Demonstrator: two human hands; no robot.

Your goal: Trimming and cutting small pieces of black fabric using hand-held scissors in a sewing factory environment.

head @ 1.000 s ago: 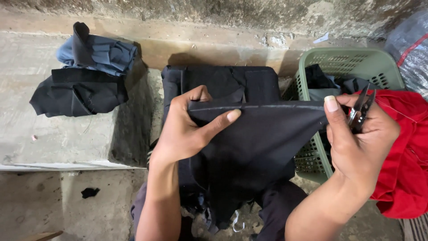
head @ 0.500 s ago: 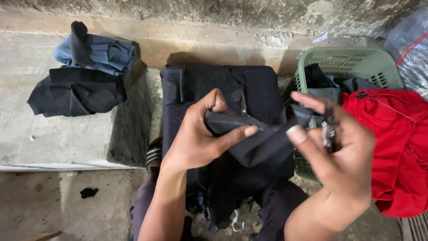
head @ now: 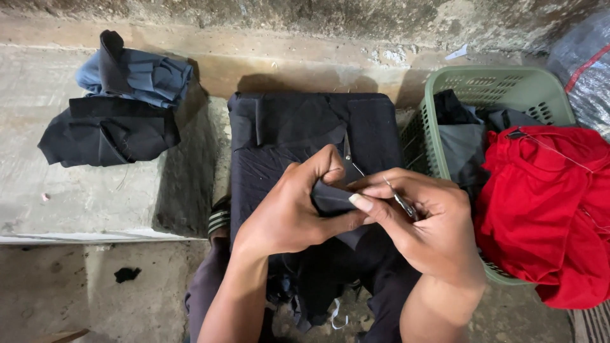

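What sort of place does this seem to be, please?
Probably an informal garment workspace: a bare concrete ledge bears folded dark cloth, a green basket holds garments, and red fabric hangs over it.

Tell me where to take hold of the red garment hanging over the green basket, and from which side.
Take the red garment at its bunched upper edge by the basket rim, coming from above and the right. That part lies topmost and uncovered; its lower end hangs outside the basket, and the right hand crowds the left side.
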